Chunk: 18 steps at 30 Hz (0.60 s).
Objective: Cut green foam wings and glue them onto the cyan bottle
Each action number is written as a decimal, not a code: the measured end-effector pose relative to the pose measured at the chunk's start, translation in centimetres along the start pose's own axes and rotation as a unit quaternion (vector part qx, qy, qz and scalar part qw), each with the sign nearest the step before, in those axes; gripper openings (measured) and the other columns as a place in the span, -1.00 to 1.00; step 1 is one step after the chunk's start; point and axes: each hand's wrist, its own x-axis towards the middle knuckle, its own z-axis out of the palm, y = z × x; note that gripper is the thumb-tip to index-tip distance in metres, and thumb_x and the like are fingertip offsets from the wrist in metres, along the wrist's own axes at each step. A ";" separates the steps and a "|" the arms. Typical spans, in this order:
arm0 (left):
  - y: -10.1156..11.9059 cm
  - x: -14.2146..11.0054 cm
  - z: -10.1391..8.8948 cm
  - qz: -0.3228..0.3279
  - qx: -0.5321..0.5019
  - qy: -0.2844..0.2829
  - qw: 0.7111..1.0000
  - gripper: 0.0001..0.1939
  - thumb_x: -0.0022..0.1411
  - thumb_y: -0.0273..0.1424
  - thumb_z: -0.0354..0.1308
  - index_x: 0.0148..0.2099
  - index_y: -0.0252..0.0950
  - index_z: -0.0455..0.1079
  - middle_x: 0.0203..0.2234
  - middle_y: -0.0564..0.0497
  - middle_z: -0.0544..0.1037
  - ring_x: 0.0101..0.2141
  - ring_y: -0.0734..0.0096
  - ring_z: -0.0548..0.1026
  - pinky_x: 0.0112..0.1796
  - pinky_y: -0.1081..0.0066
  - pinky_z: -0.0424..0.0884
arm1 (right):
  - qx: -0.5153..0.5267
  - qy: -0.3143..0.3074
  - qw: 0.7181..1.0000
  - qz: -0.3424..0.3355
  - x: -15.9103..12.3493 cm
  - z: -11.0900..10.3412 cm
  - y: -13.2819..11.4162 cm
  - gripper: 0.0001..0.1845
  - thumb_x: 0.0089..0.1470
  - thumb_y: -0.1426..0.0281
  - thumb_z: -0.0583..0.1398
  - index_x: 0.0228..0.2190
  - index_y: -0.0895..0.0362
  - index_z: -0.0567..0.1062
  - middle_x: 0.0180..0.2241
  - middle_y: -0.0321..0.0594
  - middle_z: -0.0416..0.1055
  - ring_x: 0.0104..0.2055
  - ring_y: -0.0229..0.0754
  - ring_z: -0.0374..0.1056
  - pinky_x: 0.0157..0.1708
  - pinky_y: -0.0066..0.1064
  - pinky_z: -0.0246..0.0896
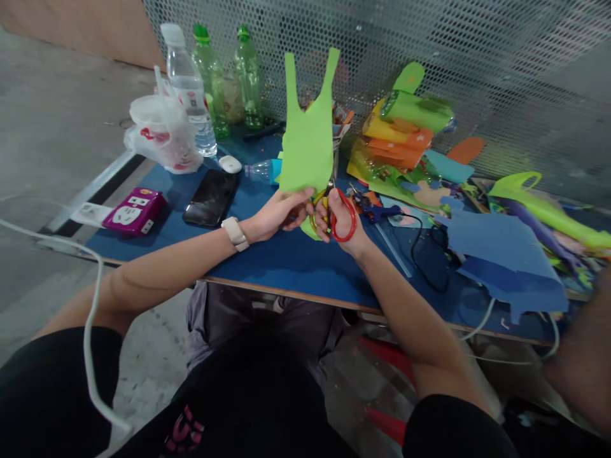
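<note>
A light green sheet (308, 149), cut with two long prongs at its top, stands upright above the table. My left hand (286, 213) pinches its lower edge between thumb and fingers. Scissors (351, 219) with red and yellow handles sit in my right hand (337, 213), its fingers through the loops. Their blades are at the sheet's lower right side, mostly hidden, so how far apart they are does not show. Another green piece (312, 230) shows below my hands. Behind the sheet, a small clear bottle (260, 170) with a blue wrap lies on its side.
A black phone (211, 198), a purple socket block (135, 212), a bagged cup (160, 130) and upright bottles (191, 89) occupy the left. Coloured craft scraps (405, 143), blue sheets (506, 251), a glue gun (379, 208) and cable lie right. Another person's arm (585, 346) is at far right.
</note>
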 end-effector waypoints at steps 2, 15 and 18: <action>-0.4 0.2 0.1 0.066 -0.013 0.044 0.997 -0.23 0.20 0.31 0.62 -0.43 -0.23 0.39 -0.69 0.23 0.24 -0.67 0.66 0.15 -0.62 0.52 0.05 | -0.002 -0.003 1.000 -0.008 -0.1 0.0 0.0 -0.05 0.14 -0.61 0.31 -0.49 0.01 0.31 -0.65 -0.44 0.22 -0.75 -0.35 0.11 -0.78 -0.44 0.10; -1.3 0.7 0.9 0.176 -0.019 0.145 0.973 -0.27 0.22 0.34 0.59 -0.20 -0.20 0.48 -0.39 0.04 0.58 -0.58 0.52 0.45 -0.58 0.39 0.37 | -0.063 -0.068 0.996 0.004 -0.4 -0.6 -0.5 -0.10 0.20 -0.53 0.37 -0.50 0.03 0.34 -0.64 -0.44 0.21 -0.73 -0.35 0.15 -0.76 -0.46 0.12; -0.9 0.7 0.3 0.163 -0.019 0.152 0.975 -0.31 0.27 0.28 0.60 -0.19 -0.21 0.45 -0.41 0.06 0.54 -0.57 0.49 0.49 -0.54 0.38 0.41 | -0.064 -0.091 0.994 0.012 -0.6 -1.1 -0.8 -0.10 0.21 -0.51 0.38 -0.50 0.03 0.34 -0.63 -0.45 0.20 -0.71 -0.35 0.15 -0.74 -0.46 0.14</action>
